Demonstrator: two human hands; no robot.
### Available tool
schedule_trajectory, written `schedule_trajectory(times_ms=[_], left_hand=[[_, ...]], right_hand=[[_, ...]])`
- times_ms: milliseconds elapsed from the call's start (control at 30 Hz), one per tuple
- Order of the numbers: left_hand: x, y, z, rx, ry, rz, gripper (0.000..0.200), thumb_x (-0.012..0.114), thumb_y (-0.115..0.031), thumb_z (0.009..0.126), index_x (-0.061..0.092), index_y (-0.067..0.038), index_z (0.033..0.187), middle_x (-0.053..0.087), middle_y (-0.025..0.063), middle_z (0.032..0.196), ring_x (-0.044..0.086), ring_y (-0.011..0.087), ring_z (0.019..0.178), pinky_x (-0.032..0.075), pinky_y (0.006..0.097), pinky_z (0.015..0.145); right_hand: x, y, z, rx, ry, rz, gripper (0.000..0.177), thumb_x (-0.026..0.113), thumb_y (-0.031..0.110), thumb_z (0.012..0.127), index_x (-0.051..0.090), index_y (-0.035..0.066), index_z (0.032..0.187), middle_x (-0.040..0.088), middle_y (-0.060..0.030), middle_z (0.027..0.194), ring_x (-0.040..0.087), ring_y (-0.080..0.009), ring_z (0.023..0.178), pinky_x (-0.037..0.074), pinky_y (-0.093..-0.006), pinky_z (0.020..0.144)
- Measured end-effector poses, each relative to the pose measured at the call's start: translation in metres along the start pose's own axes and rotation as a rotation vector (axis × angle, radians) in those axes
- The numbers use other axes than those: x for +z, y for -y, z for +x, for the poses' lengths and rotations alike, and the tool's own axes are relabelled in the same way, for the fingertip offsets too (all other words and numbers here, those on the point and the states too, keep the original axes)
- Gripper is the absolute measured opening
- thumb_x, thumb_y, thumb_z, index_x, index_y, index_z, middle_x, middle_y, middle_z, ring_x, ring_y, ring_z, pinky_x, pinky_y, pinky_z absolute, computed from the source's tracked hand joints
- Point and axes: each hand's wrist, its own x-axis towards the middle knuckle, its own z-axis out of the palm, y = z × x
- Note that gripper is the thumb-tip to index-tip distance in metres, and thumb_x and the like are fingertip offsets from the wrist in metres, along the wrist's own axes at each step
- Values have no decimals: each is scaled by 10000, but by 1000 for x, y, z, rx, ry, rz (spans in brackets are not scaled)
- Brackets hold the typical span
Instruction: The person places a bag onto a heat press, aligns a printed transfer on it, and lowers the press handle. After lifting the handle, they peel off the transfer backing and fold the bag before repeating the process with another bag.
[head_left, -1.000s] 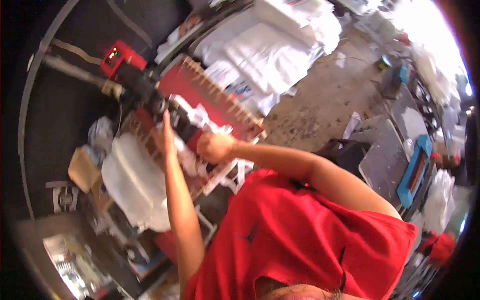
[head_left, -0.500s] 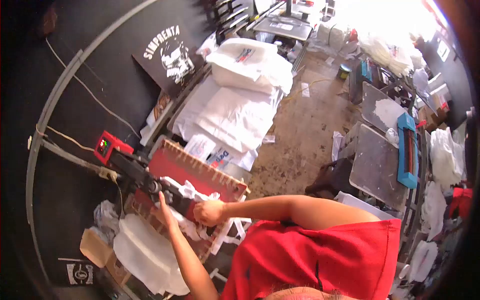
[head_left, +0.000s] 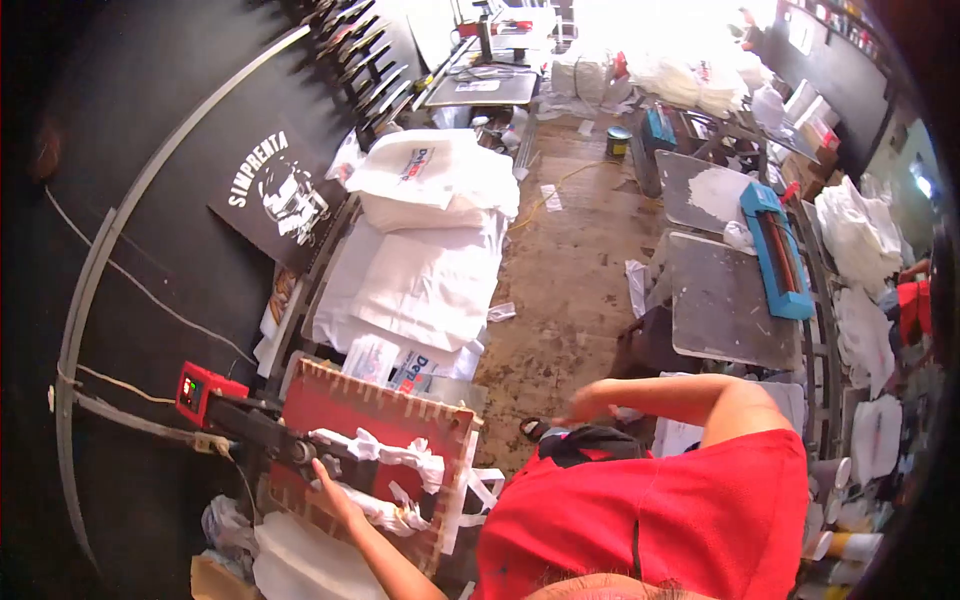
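Note:
My left hand (head_left: 337, 492) is at the lower left, against the end of a black machine arm (head_left: 262, 424). It appears closed around the near end of a white-wrapped bar (head_left: 388, 514), its fingers mostly hidden and one digit pointing up. A second white-wrapped bar (head_left: 385, 452) runs parallel, above a red panel (head_left: 345, 405) with a notched pale rim. A red control box (head_left: 207, 393) with lit digits sits at the far end of the arm. My right hand (head_left: 592, 402) is in the air in front of my body, apart from the machine and smeared by motion.
White printed fabric (head_left: 430, 270) lies stacked behind the machine. Grey boards (head_left: 725, 300) and a blue-framed device (head_left: 778, 250) stand to the right. A can (head_left: 618, 141) and paper scraps (head_left: 552, 198) are on the floor (head_left: 560, 260). White bundles line the right side.
My right hand has left the spot between the wrapped bars and swung right, towards my body. My left hand stays at the machine. The view has shifted, showing more of the room's far end.

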Motion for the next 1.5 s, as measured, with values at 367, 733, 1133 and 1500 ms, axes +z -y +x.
schedule_trajectory(times_ms=[367,733,1133,1500], left_hand=[[-2,-17,-13,6,58,31,1028,760,-645,792,426,156,1345,546,307,1322,575,373,1208,449,497,1053],[-2,17,15,-73,108,4,1077,775,-635,783,397,153,1413,488,296,1438,550,359,1265,439,485,1067],[-6,-12,-2,-91,106,140,1192,705,-774,734,406,145,1432,517,329,1411,538,421,1294,408,494,1102],[-27,-20,-5,83,264,-266,648,893,-409,710,691,-32,1196,707,76,1165,643,208,1050,488,368,944]], right_hand=[[54,-68,-44,154,491,484,906,433,808,889,380,180,1539,420,-161,1554,585,-427,1237,573,-639,839],[61,-78,-4,100,622,413,957,402,852,855,348,197,1550,469,-196,1498,571,-439,1244,583,-644,810],[45,-49,-23,148,543,286,892,363,819,897,488,151,1473,575,-178,1407,615,-365,1204,552,-616,928],[11,118,-34,-772,-245,-729,602,533,543,991,560,65,1355,650,-211,1243,705,-356,1010,576,-434,820]])
